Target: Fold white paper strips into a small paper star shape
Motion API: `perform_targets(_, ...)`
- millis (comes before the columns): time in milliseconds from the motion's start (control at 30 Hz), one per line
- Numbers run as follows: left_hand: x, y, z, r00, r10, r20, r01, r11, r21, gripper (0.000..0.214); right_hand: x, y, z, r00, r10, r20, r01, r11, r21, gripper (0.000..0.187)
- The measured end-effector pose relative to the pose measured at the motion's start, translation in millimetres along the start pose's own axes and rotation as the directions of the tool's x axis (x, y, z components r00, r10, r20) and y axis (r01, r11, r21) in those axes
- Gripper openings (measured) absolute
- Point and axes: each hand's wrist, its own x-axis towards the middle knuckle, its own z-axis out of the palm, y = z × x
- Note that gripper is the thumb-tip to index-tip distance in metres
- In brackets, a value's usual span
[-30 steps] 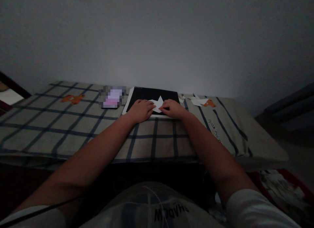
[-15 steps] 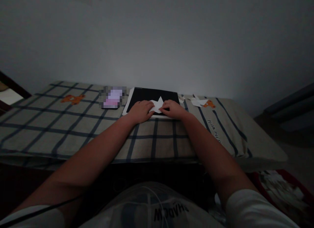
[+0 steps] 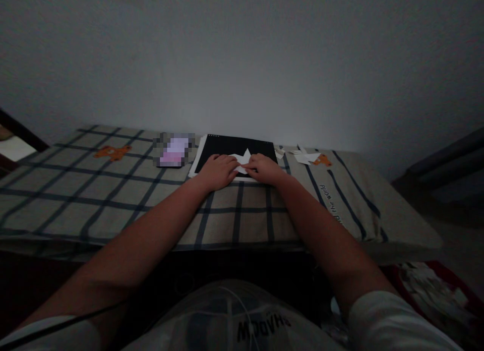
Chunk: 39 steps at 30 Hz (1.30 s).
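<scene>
A small white folded paper [image 3: 243,160] with pointed corners lies on a black board [image 3: 230,146] set on a checked cloth. My left hand [image 3: 217,170] rests on the paper's left side, fingers curled and pressing down on it. From the other side, my right hand [image 3: 263,168] presses its fingertips onto the paper's right part. The two hands nearly touch over the paper, and most of its lower half is hidden under them.
The checked bedding [image 3: 113,189] has orange bear patches [image 3: 112,151]. A blurred pinkish object [image 3: 173,150] lies left of the board. Several white paper scraps [image 3: 304,155] lie to the right. A plain wall stands close behind. A red container of scraps [image 3: 434,290] sits low right.
My right hand has slid a little to the left over the paper, closer to my left hand. The paper shows less than before.
</scene>
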Motion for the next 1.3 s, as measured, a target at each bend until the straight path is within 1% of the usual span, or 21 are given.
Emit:
perform_targets(133,-0.5,-0.5,1.5,1.000,-0.007,-0.020,0.007,1.000,-0.003,0.040,1.1,0.3,-0.8,1.000,0.006,0.007,-0.006,1.000,-0.006,0.035)
perform_targets(333,-0.2,-3.5,4.5,1.000,0.011,-0.027,-0.011,1.000,-0.005,0.042,-0.4,-0.4,-2.2,0.999,0.033,-0.040,-0.034,0.999,-0.029,0.034)
perform_targets(533,0.3,-5.2,4.7,1.000,0.006,-0.008,-0.006,0.999,-0.040,0.044,-0.3,1.2,-0.2,0.999,0.048,0.013,-0.048,0.999,-0.004,0.037)
perform_targets(633,-0.4,-5.3,3.5,1.000,0.001,-0.012,-0.001,0.999,-0.053,0.045,0.1,0.1,-1.3,0.998,0.055,0.016,-0.055,0.998,-0.007,0.036)
perform_targets(733,-0.8,-4.4,2.7,1.000,0.020,-0.023,-0.021,0.998,-0.054,0.045,-0.4,-2.4,-3.6,0.998,0.064,0.012,-0.063,0.998,-0.015,0.036)
perform_targets(867,0.1,-3.0,4.0,0.999,0.039,0.000,-0.039,0.998,-0.054,0.045,-1.0,-4.2,-5.5,0.997,0.077,0.010,-0.076,0.996,-0.037,0.037)
perform_targets(1100,0.9,-4.0,4.7,0.998,0.024,0.054,-0.021,0.998,-0.061,0.043,-0.2,0.5,-2.5,0.997,0.080,0.010,-0.080,0.997,-0.023,0.035)
perform_targets(1300,1.1,-4.0,1.3,0.993,0.076,0.090,-0.073,0.997,-0.039,0.042,-0.3,2.6,-0.3,0.996,0.090,0.003,-0.090,0.996,0.002,0.036)
